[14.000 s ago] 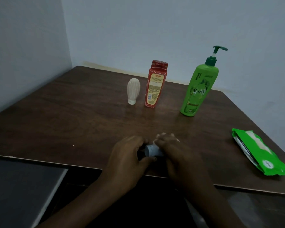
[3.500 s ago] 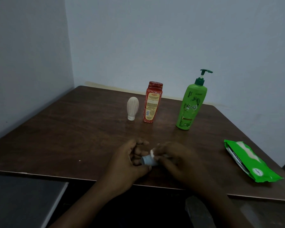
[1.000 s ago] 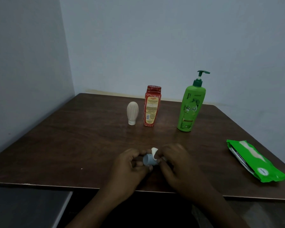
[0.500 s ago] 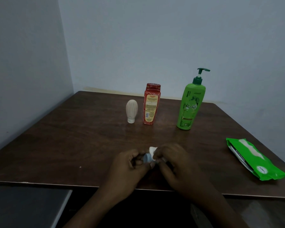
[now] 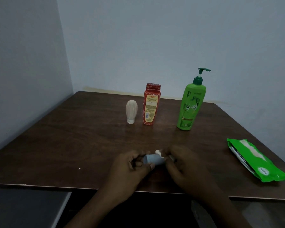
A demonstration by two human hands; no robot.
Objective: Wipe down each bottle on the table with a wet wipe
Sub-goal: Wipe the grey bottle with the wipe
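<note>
1. near the front edge of the worktop [image 5: 72, 145], both hands meet around a small grey bottle [image 5: 152, 159], held on its side low over the wood; i cannot tell whether it touches.
2. the left hand [image 5: 130, 168] has its grip curled round the bottle's left end, with the thumb on the near side and the fingers folded over the far side. most of the bottle's body sticks out to the right of that grip.
3. the right hand [image 5: 184, 167] pinches a white wet wipe [image 5: 159, 153] against the bottle's right end. only a small fold of it shows above the fingers.
4. the bottle's right tip is hidden behind that hand.
5. farther back, well apart from the hands, three more stand upright: a white bottle [image 5: 131, 111] on its cap, a red bottle [image 5: 151, 104] just beside it, and a green pump bottle [image 5: 190, 104] off to the right.
6. a green pack of wipes [image 5: 253, 162] lies flat near the right edge.
</note>
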